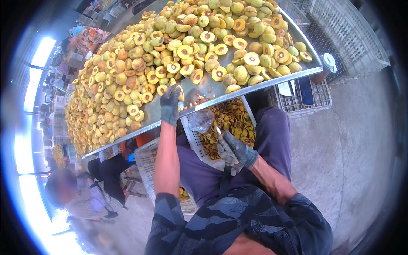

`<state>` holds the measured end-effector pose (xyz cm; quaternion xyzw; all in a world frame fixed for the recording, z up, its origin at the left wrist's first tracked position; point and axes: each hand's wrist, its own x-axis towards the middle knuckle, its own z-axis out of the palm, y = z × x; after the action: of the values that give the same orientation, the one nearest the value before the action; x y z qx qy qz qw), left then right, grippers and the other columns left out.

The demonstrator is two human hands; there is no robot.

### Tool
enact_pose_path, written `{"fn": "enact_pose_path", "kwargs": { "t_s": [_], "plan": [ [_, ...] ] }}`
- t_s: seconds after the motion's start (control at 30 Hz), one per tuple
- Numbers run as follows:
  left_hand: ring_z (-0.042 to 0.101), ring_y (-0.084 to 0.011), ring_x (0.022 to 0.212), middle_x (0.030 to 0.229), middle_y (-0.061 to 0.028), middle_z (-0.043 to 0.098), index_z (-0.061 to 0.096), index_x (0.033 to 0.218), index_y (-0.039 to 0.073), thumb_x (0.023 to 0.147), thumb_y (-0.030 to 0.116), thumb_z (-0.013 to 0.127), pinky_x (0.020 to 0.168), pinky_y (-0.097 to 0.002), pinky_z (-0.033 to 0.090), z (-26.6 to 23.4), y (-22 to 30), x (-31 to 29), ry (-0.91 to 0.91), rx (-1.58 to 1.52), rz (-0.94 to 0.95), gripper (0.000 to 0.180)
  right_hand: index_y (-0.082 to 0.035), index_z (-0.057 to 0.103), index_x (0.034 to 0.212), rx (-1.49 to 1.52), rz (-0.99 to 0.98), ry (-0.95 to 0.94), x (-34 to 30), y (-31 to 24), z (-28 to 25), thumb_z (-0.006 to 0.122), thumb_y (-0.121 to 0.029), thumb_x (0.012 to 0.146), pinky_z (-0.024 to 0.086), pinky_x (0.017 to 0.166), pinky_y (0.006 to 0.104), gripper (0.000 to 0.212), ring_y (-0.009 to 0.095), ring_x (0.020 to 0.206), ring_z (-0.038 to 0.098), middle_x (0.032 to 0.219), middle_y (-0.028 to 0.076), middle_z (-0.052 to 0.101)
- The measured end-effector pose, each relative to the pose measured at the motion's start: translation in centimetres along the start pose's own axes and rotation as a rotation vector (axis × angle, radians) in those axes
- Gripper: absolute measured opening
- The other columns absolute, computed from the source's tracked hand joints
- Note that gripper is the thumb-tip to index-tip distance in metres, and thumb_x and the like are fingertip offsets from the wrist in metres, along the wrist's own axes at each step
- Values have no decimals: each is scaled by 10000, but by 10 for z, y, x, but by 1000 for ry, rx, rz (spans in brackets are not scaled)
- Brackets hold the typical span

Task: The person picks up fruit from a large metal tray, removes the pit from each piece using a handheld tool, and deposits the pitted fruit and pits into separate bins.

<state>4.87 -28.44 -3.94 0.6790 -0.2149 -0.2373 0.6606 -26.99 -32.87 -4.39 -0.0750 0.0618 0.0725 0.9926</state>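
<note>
1. Fruit half (pixel 181 93), mid-frame, pinched by left hand (pixel 171 105). Should be light, firm-ish, slippery; grab the skin side.
2. Right hand (pixel 237 149), right of centre, wraps a thin tool (pixel 218 130), can't tell what kind.

The head camera looks steeply down from above and behind the wearer's left hand (pixel 170 106) and right hand (pixel 239 151), facing outward past both. They appear near, mid-frame. Its fisheye spans the shirt (pixel 225 216) behind them, the tray (pixel 255 89) beyond and the floor (pixel 348 140) rightward.
</note>
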Motion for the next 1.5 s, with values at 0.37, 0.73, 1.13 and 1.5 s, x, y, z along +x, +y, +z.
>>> {"fn": "enact_pose_path", "kwargs": {
  "t_s": [0.37,0.73,1.13,1.5],
  "plan": [
    [657,-201,967,1113,-129,663,523,1282,-11,993,275,536,836,-317,554,53,80,-174,-105,-224,148,407,-37,557,1038,-1181,-508,278,18,13,78,487,-181,1047,409,562,202,161,19,668,455,729,-17,491],
    [615,-163,837,950,-73,648,588,1094,66,1042,535,290,741,-276,526,81,78,-209,81,-585,-4,559,23,574,1009,-1370,-688,430,2,28,107,500,-254,1034,476,616,356,288,157,655,563,721,169,599],
    [656,-203,725,934,-146,691,621,1070,-6,1036,531,332,669,-307,559,91,92,-211,210,-521,-40,611,33,589,1013,-1362,-538,420,2,29,88,465,-235,1047,485,642,313,297,123,716,566,777,84,623],
    [646,-166,611,794,-121,699,671,951,-45,1044,441,360,548,-267,533,85,96,-206,140,-264,-34,584,-47,609,956,-803,-281,280,-4,29,87,458,-321,1053,408,521,208,328,40,622,484,712,-24,538]
  ]
}}
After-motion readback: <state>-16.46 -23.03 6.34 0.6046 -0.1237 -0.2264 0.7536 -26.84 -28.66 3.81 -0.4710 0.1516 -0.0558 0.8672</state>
